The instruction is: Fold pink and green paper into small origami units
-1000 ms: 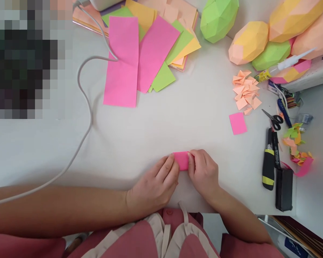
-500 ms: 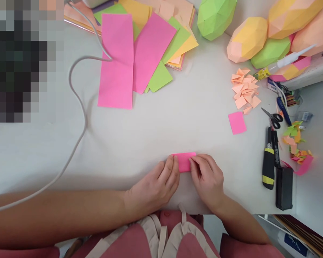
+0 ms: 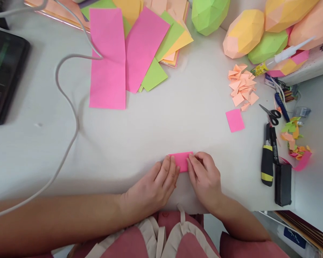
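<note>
Small bright-pink paper rectangle (image 3: 182, 162), apparently folded, is at the white counter (image 3: 156, 129) near its front edge, between both hands. Long axis runs left-right, right end canted slightly away from the wearer; only the middle shows. Left hand (image 3: 153, 184): fingers together on the left end, grip closed on it. Left thumb mostly hidden, so can't tell exactly where it bears. Right hand (image 3: 206, 177): thumb and forefinger pinched on the right end, grip clamped at that short side. Neither hand is nearer, both touch the piece, one per end, so the key relation is two opposed grips along the long axis. Flat pink paper square (image 3: 235, 120) lies up and right of the right hand, well apart, just below the pile of folded peach paper pieces (image 3: 242, 86). Black-handled scissors (image 3: 272, 115) and black-and-yellow utility knife (image 3: 267, 165) sit farther right.
</note>
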Demonstrator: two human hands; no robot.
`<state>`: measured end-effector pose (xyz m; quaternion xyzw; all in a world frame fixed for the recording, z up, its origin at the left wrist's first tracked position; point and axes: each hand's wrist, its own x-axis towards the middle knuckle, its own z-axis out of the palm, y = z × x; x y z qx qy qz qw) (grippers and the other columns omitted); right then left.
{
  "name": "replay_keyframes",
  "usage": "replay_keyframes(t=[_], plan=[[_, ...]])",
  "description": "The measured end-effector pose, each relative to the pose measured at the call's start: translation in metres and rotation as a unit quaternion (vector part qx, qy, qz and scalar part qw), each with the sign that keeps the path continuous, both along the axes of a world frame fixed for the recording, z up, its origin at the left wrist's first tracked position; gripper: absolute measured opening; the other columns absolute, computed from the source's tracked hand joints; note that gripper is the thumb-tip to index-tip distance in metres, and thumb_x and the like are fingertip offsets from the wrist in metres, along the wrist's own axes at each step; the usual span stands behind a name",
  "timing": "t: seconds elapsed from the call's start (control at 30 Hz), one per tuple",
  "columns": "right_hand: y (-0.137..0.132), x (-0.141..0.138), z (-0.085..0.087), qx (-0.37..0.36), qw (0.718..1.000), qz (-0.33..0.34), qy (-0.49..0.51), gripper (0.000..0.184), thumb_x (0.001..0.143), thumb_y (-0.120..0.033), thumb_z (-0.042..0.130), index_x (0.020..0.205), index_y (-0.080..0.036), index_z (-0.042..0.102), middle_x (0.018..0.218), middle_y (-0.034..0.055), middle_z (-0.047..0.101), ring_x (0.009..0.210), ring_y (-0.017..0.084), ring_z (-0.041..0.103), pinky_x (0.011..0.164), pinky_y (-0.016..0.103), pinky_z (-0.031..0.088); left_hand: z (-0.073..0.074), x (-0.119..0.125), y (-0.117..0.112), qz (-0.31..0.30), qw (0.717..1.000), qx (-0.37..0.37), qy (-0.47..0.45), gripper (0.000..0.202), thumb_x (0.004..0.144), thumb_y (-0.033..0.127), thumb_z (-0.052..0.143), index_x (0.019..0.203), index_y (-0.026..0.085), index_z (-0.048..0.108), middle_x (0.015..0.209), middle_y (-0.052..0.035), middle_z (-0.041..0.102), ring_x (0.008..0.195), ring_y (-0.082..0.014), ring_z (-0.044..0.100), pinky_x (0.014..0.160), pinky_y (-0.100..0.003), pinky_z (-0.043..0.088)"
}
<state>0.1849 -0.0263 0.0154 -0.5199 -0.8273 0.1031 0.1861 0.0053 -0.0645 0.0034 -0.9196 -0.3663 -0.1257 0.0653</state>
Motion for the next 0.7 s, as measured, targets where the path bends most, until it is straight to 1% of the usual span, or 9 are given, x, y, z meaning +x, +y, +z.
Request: replay_keyframes(t=[0.1, 0.2, 0.37, 0.5, 0.6, 0.7], plan=[[0.0, 0.0, 0.0, -0.017, 1.0, -0.004, 0.012, 0.012, 0.092, -0.012, 0.047, 0.095, -0.018, 0.057, 0.08, 0.003, 0.054, 0.07, 0.013, 0.055, 0.059, 0.025, 0.046, 0.0, 0.0, 0.001, 0.006, 1.0, 0.006, 0.001, 0.036, 0.093, 0.03, 0.05, 0.116, 0.005, 0.061, 0.115, -0.0188, 0.066, 0.105, -0.0318, 0.063, 0.083, -0.041, 0.05], [0.0, 0.0, 0.0, -0.025, 1.0, -0.007, 0.017, 0.011, 0.092, -0.013, 0.047, 0.091, -0.018, 0.057, 0.077, 0.0022, 0.053, 0.068, 0.012, 0.052, 0.058, 0.025, 0.045, -0.001, 0.0, 0.002, 0.006, 1.0, 0.005, -0.007, 0.035, 0.093, 0.031, 0.05, 0.114, 0.005, 0.062, 0.113, -0.0181, 0.066, 0.105, -0.0309, 0.062, 0.087, -0.042, 0.049], [0.001, -0.003, 0.001, -0.116, 0.988, -0.077, 0.07, 0.013, 0.092, -0.02, 0.048, 0.081, -0.02, 0.054, 0.071, -0.0001, 0.051, 0.066, 0.012, 0.05, 0.059, 0.026, 0.043, -0.001, 0.001, 0.005, -0.004, 1.0, -0.013, -0.027, 0.035, 0.092, 0.029, 0.051, 0.112, 0.003, 0.063, 0.112, -0.0177, 0.065, 0.105, -0.03, 0.061, 0.096, -0.044, 0.045], [0.0, -0.005, 0.002, -0.157, 0.977, -0.107, 0.093, 0.012, 0.092, -0.02, 0.047, 0.081, -0.02, 0.051, 0.069, -0.0017, 0.049, 0.064, 0.012, 0.048, 0.059, 0.026, 0.042, 0.002, 0.002, 0.006, 0.002, 1.0, -0.01, 0.001, 0.038, 0.093, 0.03, 0.049, 0.114, 0.002, 0.063, 0.113, -0.0172, 0.064, 0.105, -0.0301, 0.06, 0.095, -0.043, 0.045], [-0.001, -0.004, -0.001, -0.159, 0.979, -0.098, 0.086, 0.01, 0.092, -0.019, 0.045, 0.083, -0.02, 0.05, 0.07, -0.0019, 0.049, 0.063, 0.012, 0.047, 0.058, 0.026, 0.041, 0.004, 0.0, 0.005, 0.002, 1.0, -0.006, 0.019, 0.043, 0.093, 0.035, 0.049, 0.117, 0.001, 0.061, 0.115, -0.0196, 0.063, 0.105, -0.0322, 0.06, 0.094, -0.045, 0.045], [-0.002, -0.002, -0.004, -0.12, 0.99, -0.054, 0.048, 0.011, 0.093, -0.017, 0.041, 0.088, -0.019, 0.051, 0.075, 0.0002, 0.049, 0.066, 0.012, 0.046, 0.059, 0.026, 0.041, 0.008, -0.003, 0.005, -0.017, 0.999, -0.026, 0.041, 0.05, 0.091, 0.041, 0.051, 0.119, 0.0, 0.06, 0.119, -0.0228, 0.061, 0.108, -0.0346, 0.058, 0.095, -0.047, 0.043]])
